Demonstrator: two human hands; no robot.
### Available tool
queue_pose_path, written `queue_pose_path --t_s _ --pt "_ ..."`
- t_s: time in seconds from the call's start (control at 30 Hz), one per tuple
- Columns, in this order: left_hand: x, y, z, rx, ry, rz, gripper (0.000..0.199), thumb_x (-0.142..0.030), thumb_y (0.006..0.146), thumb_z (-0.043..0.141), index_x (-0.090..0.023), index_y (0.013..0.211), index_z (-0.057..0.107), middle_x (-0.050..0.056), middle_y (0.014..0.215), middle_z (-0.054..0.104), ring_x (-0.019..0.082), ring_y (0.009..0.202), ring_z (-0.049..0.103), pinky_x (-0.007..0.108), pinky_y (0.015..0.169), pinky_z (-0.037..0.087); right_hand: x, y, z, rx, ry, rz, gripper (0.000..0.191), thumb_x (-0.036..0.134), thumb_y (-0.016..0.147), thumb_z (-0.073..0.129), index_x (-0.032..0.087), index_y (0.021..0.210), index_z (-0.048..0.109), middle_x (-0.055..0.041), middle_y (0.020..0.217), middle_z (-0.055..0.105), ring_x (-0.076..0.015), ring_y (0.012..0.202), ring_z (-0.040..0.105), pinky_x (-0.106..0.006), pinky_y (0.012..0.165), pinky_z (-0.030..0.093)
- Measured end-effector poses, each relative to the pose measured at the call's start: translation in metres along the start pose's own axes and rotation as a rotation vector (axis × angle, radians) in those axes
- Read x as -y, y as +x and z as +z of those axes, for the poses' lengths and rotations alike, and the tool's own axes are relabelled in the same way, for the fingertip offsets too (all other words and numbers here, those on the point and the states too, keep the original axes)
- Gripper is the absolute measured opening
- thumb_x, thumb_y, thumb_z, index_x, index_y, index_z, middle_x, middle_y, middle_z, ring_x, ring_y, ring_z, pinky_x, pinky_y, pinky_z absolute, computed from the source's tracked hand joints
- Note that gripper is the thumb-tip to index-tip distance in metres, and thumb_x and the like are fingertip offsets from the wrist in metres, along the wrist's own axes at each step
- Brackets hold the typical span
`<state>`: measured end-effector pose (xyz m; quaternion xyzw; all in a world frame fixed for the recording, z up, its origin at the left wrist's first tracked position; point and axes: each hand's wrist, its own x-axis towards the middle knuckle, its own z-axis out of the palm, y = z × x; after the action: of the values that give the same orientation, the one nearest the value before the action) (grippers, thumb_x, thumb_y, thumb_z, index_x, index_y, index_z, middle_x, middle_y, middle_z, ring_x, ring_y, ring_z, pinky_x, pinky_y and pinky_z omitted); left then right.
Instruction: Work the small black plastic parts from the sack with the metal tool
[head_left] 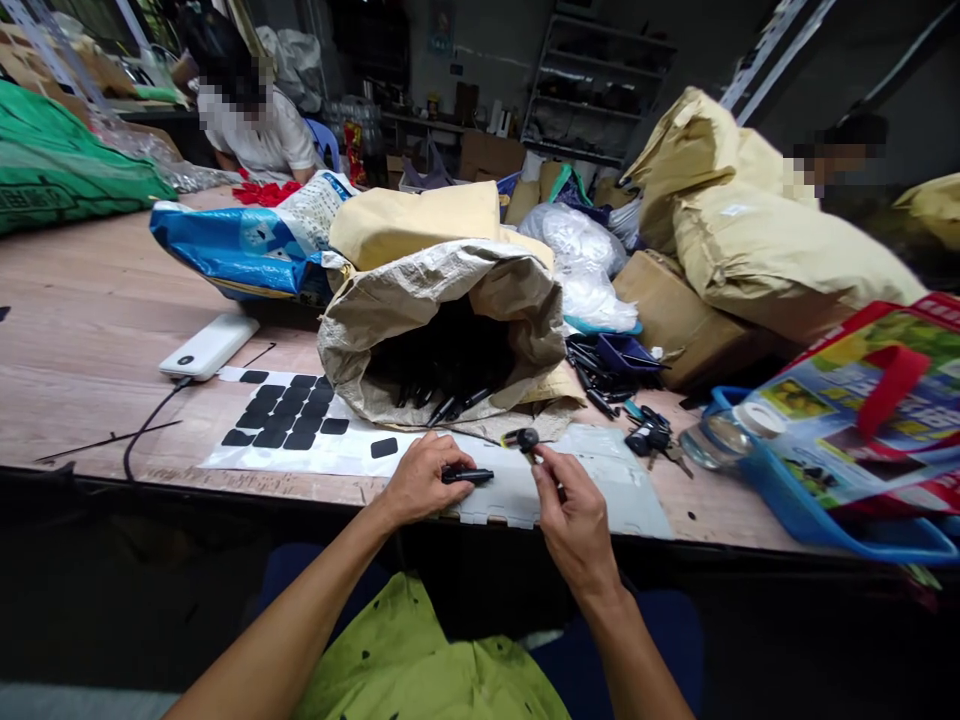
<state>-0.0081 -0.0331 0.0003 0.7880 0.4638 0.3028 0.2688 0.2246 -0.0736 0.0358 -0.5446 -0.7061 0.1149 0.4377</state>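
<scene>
My left hand point(426, 480) is closed around a short black pen-shaped piece point(471, 475), low over the table's front edge. To its right, my right hand point(576, 505) pinches a small round-headed black piece point(526, 438) between thumb and fingers; its exact kind is unclear. Just behind both hands lies a large woven sack point(352, 320) on its side, mouth towards me, with several black pen-like pieces point(450, 405) in its dark opening. Under the hands is a pale flat board point(615, 490). Left of them, a white sheet point(225, 455) carries black rounded squares point(289, 405).
A white power bank point(210, 345) with a cable lies left. On the right are loose black parts point(600, 395), keys point(679, 458), a clear bottle point(716, 440) and a blue basket point(817, 525) holding a colourful bag. Stuffed sacks point(795, 250) stand behind. Two people sit farther back.
</scene>
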Motion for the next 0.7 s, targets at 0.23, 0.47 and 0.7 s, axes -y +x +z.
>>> queue_pose_path --t_s 0.23,0.47,0.7 --pt "0.0 0.0 -0.001 0.009 -0.02 0.005 0.017 -0.024 0.08 0.076 -0.026 0.097 0.079 0.001 0.088 0.068 0.021 0.09 0.055 0.035 0.086 0.042 0.024 -0.023 0.007 0.073 -0.007 -0.099 0.037 0.019 0.101 0.049 0.027 0.134 0.062 -0.0062 0.099 0.065 -0.0185 0.092 0.063 -0.031 0.082 0.052" --pt "-0.002 0.0 -0.001 0.001 -0.02 0.02 0.013 -0.023 0.083 0.073 -0.026 0.094 0.079 0.001 0.084 0.067 0.02 0.086 0.055 0.035 0.084 0.041 0.014 -0.034 0.02 0.157 -0.135 -0.139 0.04 0.015 0.101 0.045 0.028 0.135 0.062 -0.0051 0.092 0.063 -0.0175 0.087 0.06 -0.03 0.079 0.051" --pt "0.0 0.0 -0.001 0.004 -0.027 0.004 0.019 -0.024 0.08 0.073 -0.027 0.097 0.079 0.002 0.087 0.068 0.022 0.089 0.056 0.036 0.087 0.043 0.01 -0.035 0.013 0.116 -0.121 -0.128 0.038 0.017 0.101 0.047 0.028 0.133 0.064 -0.0053 0.093 0.064 -0.0169 0.087 0.061 -0.029 0.078 0.051"
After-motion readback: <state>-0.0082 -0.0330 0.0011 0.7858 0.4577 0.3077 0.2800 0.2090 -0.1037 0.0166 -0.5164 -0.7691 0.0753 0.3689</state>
